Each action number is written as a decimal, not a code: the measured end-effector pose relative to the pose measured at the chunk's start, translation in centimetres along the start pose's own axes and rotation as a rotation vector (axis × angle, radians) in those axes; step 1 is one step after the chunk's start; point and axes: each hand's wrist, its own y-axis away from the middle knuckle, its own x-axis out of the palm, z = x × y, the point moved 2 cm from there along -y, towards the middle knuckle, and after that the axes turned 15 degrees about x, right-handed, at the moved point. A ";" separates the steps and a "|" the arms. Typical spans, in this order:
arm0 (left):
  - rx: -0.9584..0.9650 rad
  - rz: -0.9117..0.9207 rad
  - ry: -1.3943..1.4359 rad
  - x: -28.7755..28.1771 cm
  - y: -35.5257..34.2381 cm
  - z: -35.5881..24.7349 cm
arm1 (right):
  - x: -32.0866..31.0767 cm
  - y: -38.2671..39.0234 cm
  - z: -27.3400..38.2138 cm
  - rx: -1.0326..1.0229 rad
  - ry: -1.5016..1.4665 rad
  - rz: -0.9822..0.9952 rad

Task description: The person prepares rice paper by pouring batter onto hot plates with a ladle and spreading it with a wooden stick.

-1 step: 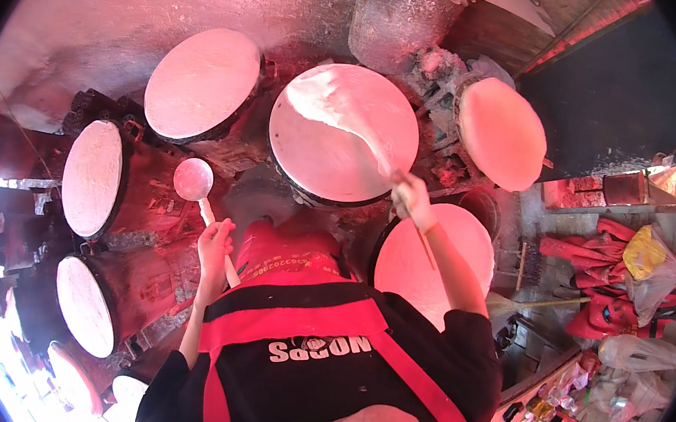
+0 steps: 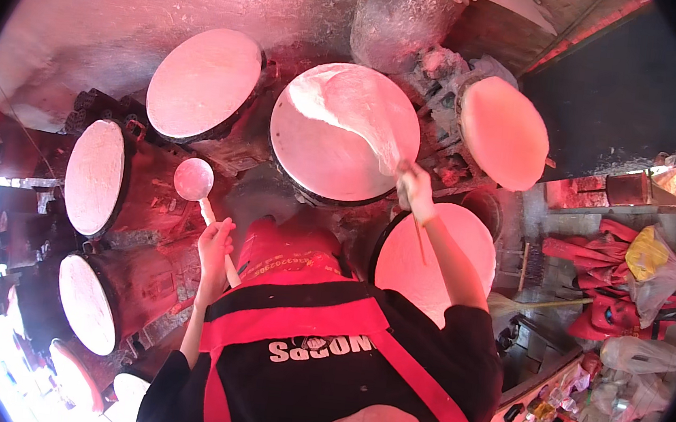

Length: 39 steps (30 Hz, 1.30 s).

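Observation:
My left hand [image 2: 215,250] is wrapped round the pale handle of a ladle [image 2: 194,179]; its round bowl points away from me, apart from any griddle. My right hand [image 2: 414,189] grips a thin wooden stick [image 2: 421,243] at the near right rim of the middle round griddle [image 2: 310,159]. The stick's far end is hidden by the hand and blur, so I cannot tell what is on it. A pale layer of batter [image 2: 364,104] covers the far and right part of that griddle, with a whiter curved edge running toward my right hand.
Other round, pale-topped griddles stand around me: far left [image 2: 204,84], left [image 2: 94,178], near left [image 2: 87,305], far right [image 2: 503,133] and near right [image 2: 439,261], beneath my right forearm. Red cloth and plastic bags [image 2: 641,354] lie at the right.
My right hand has shifted slightly, and the stick in it has swung, its near end now farther left. The left hand and ladle stay almost still.

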 end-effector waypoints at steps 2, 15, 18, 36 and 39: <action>-0.024 -0.044 0.025 0.1 1.0 -0.7 | 0.3 -1.8 2.0 0.106 -0.021 0.062; -0.086 -0.174 -0.070 -1.1 8.0 0.2 | 0.1 -3.0 3.2 0.060 0.280 0.334; -0.067 -0.108 -0.055 -1.1 7.5 -0.9 | 0.7 -0.2 -0.8 0.050 0.383 0.409; -0.086 0.525 -0.108 -9.1 -6.6 -1.8 | 14.6 19.0 -13.7 -0.189 0.474 -0.232; -0.099 0.508 -0.123 -13.0 -7.3 -1.7 | 22.5 15.4 -13.5 -0.232 0.002 -0.364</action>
